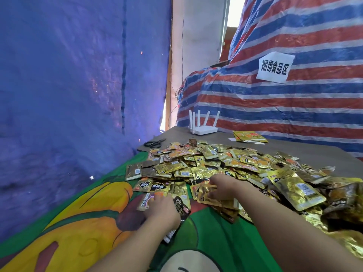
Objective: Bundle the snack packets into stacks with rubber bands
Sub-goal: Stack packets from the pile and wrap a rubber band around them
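1. Snack packets (225, 163) lie in a broad loose heap, well in front of the white router (203, 130); no container holds them.
2. Right hand (222, 186) pinches a few gold packets at the heap's near edge.
3. Left hand (163, 210) lies flat on dark packets (fingers blurred).
4. Square the edges before banding; no rubber band is visible.

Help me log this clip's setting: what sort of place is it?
Likely a makeshift food-packing station: tarp walls, a posted paper sign, and a heap of snack packets on the table.
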Motion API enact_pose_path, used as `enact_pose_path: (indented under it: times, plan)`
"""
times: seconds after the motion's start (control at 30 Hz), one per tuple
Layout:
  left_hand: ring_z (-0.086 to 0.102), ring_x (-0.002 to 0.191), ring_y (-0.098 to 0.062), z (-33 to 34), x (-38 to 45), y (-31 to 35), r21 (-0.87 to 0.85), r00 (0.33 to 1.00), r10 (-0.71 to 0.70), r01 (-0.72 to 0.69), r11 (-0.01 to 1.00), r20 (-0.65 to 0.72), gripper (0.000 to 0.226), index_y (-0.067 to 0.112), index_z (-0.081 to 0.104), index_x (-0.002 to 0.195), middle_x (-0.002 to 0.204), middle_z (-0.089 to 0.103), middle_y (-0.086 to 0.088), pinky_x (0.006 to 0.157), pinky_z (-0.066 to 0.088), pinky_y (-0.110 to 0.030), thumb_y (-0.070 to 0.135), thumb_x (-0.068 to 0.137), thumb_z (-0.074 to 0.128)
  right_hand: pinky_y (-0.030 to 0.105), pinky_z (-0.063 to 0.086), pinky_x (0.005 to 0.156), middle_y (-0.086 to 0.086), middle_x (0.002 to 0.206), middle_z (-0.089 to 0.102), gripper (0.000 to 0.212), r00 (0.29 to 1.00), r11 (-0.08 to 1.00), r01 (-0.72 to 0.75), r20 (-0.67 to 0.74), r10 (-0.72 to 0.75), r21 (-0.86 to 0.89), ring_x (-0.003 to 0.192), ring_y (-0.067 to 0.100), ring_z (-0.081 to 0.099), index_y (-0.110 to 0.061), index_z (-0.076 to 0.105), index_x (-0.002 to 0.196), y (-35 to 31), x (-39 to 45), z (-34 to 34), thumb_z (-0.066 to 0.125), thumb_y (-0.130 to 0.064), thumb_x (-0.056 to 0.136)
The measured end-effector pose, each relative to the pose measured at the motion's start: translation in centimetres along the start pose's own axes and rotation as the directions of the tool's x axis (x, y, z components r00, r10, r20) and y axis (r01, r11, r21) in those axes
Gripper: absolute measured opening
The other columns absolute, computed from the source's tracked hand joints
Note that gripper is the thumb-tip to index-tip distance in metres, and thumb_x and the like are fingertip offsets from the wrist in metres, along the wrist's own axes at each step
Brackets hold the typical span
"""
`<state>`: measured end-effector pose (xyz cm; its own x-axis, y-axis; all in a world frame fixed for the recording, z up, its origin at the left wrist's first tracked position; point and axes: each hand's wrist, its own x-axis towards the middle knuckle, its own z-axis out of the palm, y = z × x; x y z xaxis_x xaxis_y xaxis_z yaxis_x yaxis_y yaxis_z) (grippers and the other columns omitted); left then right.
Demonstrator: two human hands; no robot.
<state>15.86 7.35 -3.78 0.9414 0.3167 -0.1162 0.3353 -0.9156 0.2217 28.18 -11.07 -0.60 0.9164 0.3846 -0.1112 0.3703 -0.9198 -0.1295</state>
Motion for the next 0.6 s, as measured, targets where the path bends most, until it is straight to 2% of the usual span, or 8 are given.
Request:
enact_pose_path:
  times: [0.07, 0.13, 0.27, 0.33, 0.4, 0.47, 0.53, 0.6]
  plan:
    - [0.047, 0.125, -0.029, 0.0, -0.4, 0.1, -0.01, 1.0, 0.003, -0.003, 1.0, -0.003, 0.048, 0.014, 0.049, 0.129, 0.14, 0.045, -0.007, 0.1, 0.048, -0.04, 0.028, 0.088, 0.068, 0.033, 0.048, 0.083, -0.005, 0.103, 0.058, 0.037, 0.999, 0.999, 0.014, 0.041, -0.012, -0.029, 0.095, 0.016, 0.055, -0.02, 0.059, 0.116, 0.0, 0.4, -0.2, 0.066, -0.045, 0.089]
    - [0.046, 0.128, -0.029, 0.0, -1.1, 0.0, -0.023, 0.999, 0.025, -0.025, 0.999, -0.025, 0.053, 0.015, 0.045, 0.133, 0.143, 0.042, -0.007, 0.103, 0.045, -0.04, 0.023, 0.087, 0.07, 0.037, 0.045, 0.095, -0.007, 0.103, 0.055, 0.034, 0.999, 0.995, 0.045, 0.014, -0.044, -0.085, 0.095, 0.013, 0.051, -0.021, 0.06, 0.115, 0.0, 0.3, -0.1, 0.065, -0.045, 0.091]
    - [0.044, 0.129, -0.029, -0.1, -2.5, -0.8, -0.212, 0.991, 0.122, -0.129, 0.969, -0.049, 0.068, 0.018, 0.029, 0.139, 0.144, 0.032, -0.007, 0.102, 0.043, -0.04, 0.011, 0.085, 0.07, 0.022, 0.043, 0.083, -0.001, 0.125, 0.054, 0.039, 0.988, 0.993, 0.122, -0.097, -0.122, -0.002, 0.1, 0.01, 0.05, -0.022, 0.052, 0.125, -0.6, -1.5, 0.3, 0.069, -0.031, 0.091]
    - [0.043, 0.131, -0.03, -0.5, -3.1, -1.5, -0.201, 0.986, 0.167, -0.164, 0.966, -0.003, 0.064, 0.016, 0.029, 0.141, 0.147, 0.03, -0.009, 0.103, 0.043, -0.04, 0.015, 0.09, 0.066, 0.027, 0.047, 0.092, 0.0, 0.137, 0.053, 0.055, 0.983, 0.985, 0.156, -0.104, -0.148, 0.069, 0.113, 0.015, 0.055, -0.023, 0.04, 0.141, -1.1, -3.2, 1.0, 0.066, -0.022, 0.093]
    - [0.046, 0.127, -0.03, -1.2, -3.5, -2.2, -0.152, 0.981, 0.19, -0.182, 0.972, 0.043, 0.05, 0.016, 0.037, 0.137, 0.144, 0.039, -0.008, 0.099, 0.045, -0.039, 0.025, 0.095, 0.061, 0.034, 0.047, 0.099, 0.0, 0.141, 0.054, 0.065, 0.983, 0.989, 0.147, -0.112, -0.143, 0.033, 0.121, 0.02, 0.055, -0.024, 0.029, 0.151, -1.2, -5.0, 1.9, 0.062, -0.02, 0.095]
    - [0.05, 0.122, -0.028, -2.1, -3.2, -2.9, -0.163, 0.981, 0.19, -0.181, 0.97, 0.04, 0.043, 0.017, 0.039, 0.133, 0.137, 0.048, -0.007, 0.094, 0.046, -0.037, 0.034, 0.097, 0.056, 0.026, 0.048, 0.089, -0.003, 0.129, 0.058, 0.05, 0.982, 0.988, 0.153, -0.114, -0.152, -0.004, 0.114, 0.018, 0.057, -0.025, 0.039, 0.141, -0.8, -5.9, 2.5, 0.059, -0.022, 0.096]
    - [0.054, 0.108, -0.025, -2.9, -2.0, -3.5, -0.2, 0.987, 0.16, -0.158, 0.967, -0.006, 0.034, 0.017, 0.042, 0.123, 0.118, 0.053, -0.005, 0.09, 0.047, -0.037, 0.038, 0.098, 0.053, 0.014, 0.042, 0.07, -0.009, 0.114, 0.056, 0.031, 0.99, 0.991, 0.131, -0.055, -0.129, 0.033, 0.1, 0.01, 0.056, -0.027, 0.045, 0.125, -0.1, -5.7, 2.0, 0.058, -0.024, 0.097]
    - [0.051, 0.086, -0.016, -3.8, 0.0, -3.6, -0.285, 0.995, 0.096, -0.104, 0.953, -0.041, 0.03, 0.016, 0.039, 0.115, 0.093, 0.045, 0.003, 0.081, 0.048, -0.036, 0.039, 0.099, 0.051, 0.013, 0.045, 0.069, -0.005, 0.119, 0.056, 0.031, 0.998, 0.993, 0.067, -0.014, -0.066, 0.092, 0.099, 0.008, 0.056, -0.026, 0.045, 0.126, 0.2, -4.7, 0.4, 0.057, -0.022, 0.098]
